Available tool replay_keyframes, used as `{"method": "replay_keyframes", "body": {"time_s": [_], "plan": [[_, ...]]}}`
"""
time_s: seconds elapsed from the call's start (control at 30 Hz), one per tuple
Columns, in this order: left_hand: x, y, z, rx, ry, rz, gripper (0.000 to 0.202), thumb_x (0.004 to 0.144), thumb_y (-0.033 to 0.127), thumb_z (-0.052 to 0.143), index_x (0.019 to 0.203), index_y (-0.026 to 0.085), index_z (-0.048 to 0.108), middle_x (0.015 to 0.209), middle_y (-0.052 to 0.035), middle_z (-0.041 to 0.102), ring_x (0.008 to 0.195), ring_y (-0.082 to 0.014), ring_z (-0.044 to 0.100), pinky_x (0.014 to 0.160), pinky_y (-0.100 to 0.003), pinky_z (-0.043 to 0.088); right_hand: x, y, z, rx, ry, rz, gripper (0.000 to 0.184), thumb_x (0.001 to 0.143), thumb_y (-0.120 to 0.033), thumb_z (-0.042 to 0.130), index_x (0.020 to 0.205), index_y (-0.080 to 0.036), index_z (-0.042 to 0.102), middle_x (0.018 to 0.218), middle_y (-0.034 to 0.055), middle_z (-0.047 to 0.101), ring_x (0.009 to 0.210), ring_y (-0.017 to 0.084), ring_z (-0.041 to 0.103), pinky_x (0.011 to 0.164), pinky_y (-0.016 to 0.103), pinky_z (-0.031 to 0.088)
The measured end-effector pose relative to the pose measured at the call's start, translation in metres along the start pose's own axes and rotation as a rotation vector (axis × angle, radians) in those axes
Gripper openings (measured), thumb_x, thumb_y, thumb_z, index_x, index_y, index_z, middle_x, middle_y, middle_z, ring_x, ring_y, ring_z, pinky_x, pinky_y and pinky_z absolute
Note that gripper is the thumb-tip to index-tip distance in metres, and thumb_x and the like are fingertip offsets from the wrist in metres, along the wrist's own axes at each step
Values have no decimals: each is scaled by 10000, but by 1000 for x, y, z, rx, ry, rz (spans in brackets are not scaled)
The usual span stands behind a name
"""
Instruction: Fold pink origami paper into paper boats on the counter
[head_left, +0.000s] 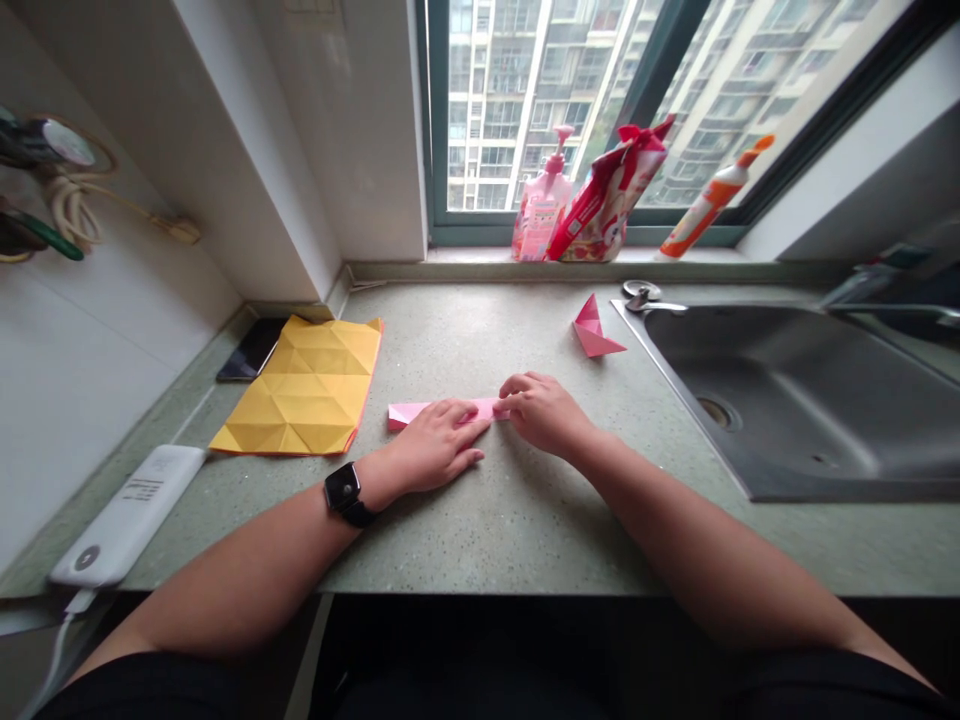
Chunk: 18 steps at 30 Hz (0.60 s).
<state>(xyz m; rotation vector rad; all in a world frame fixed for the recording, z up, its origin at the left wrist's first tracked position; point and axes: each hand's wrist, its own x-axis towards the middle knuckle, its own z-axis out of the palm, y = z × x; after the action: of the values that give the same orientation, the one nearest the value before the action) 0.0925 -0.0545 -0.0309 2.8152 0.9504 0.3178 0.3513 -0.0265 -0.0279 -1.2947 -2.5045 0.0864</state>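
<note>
A narrow folded strip of pink paper (409,411) lies on the speckled green countertop (480,520). My left hand (439,445), with a black watch on the wrist, rests flat on the strip with its fingers stretched out, pressing it down. My right hand (544,412) has its fingers curled and pinched on the strip's right end. A small folded pink paper shape (592,330) stands farther back, near the sink.
A creased yellow sheet (307,385) lies at the left, partly over a dark phone (251,350). A white power bank (124,515) sits at the near left edge. The steel sink (795,400) fills the right. Bottles and a red pouch (607,195) stand on the windowsill.
</note>
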Motion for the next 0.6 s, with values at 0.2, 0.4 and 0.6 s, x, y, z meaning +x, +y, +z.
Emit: {"method": "replay_keyframes", "body": {"time_s": [0.2, 0.4, 0.6], "plan": [[1, -2, -2, -29, -4, 13, 493, 1127, 441, 551, 1554, 196, 584, 1526, -173, 622, 1410, -337, 578, 1219, -523, 481, 0, -2, 0, 94, -55, -92, 361, 900, -45, 647, 977, -293, 897, 1065, 47, 823, 947, 227, 708, 916, 384, 563], [1, -3, -4, -59, 6, 14, 416, 1129, 414, 552, 1489, 227, 643, 1482, -163, 652, 1368, -338, 606, 1183, -543, 509, 0, 13, -7, 2, -46, 29, 354, 895, -53, 670, 934, -317, 903, 1064, 38, 826, 946, 246, 698, 909, 400, 555], [0, -4, -3, -92, 24, 33, 424, 1131, 398, 563, 1483, 169, 620, 1531, -181, 643, 1432, -328, 593, 1222, -520, 498, -1, 18, -9, -107, 7, 148, 368, 915, -64, 624, 1012, -275, 910, 1128, 88, 820, 971, 283, 693, 906, 435, 567]]}}
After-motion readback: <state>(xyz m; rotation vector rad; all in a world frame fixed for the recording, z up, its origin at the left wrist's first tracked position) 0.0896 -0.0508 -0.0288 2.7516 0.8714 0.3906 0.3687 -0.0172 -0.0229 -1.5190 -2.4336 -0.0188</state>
